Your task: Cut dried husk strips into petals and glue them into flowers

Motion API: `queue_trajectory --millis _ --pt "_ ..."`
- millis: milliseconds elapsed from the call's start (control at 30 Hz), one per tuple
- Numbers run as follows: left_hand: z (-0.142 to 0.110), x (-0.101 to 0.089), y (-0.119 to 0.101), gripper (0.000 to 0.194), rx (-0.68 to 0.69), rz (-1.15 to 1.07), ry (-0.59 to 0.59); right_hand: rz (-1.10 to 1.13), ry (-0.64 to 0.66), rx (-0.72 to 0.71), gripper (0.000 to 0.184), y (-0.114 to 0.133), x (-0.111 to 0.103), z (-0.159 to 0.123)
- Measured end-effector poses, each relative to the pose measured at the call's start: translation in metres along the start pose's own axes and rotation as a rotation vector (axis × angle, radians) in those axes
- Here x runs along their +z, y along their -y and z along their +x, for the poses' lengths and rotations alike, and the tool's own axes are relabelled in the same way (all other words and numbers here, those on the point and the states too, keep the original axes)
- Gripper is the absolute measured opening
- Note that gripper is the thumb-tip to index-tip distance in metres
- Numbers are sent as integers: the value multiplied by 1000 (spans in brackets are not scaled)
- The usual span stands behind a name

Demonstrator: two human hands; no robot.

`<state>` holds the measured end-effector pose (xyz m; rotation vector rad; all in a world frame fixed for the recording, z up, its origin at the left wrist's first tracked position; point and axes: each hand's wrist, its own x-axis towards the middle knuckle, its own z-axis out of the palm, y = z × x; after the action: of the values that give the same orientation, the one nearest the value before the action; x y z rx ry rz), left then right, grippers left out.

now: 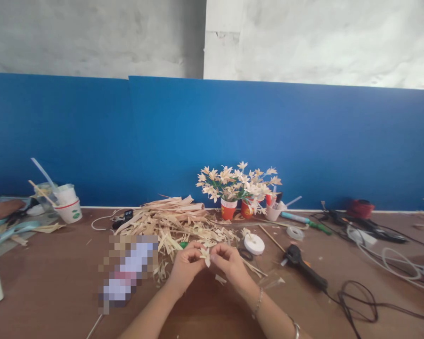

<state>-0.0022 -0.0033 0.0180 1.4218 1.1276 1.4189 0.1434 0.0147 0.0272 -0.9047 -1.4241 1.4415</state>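
Note:
My left hand (184, 266) and my right hand (229, 263) meet over the brown table (56, 278), fingers pinched together on a small pale straw flower (206, 255) held between them. Just behind the hands lies a heap of dried straw strips (166, 219). Further back, finished straw flowers (238, 181) stand in red paper cups (228, 209). A white tape roll (254, 244) sits just right of the hands.
A black glue gun (304, 266) with a trailing cord (360, 306) lies to the right. Cables and a red tool (360, 208) fill the far right. A white cup with sticks (69, 207) stands at the left. A blue panel (212, 141) backs the table.

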Motion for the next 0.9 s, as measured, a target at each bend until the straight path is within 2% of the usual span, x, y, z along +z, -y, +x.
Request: queue_trajectory --millis 133,300,500,667,800,900 --pt "-1 0 -1 23 -13 -17 19 76 5 62 25 3 1 -2" --pt "1 -1 -2 22 71 40 58 104 31 62 25 7 1 -3" --pt "0 -1 1 16 170 164 29 68 25 59 27 8 -1 -2" --pt "-1 -1 9 12 213 269 4 -11 29 -14 23 7 -2 -2" --pt "-3 0 9 14 249 277 31 -110 -17 -75 24 5 -2 0" --pt "-4 0 6 14 244 248 45 -87 -15 -42 26 5 -1 0"
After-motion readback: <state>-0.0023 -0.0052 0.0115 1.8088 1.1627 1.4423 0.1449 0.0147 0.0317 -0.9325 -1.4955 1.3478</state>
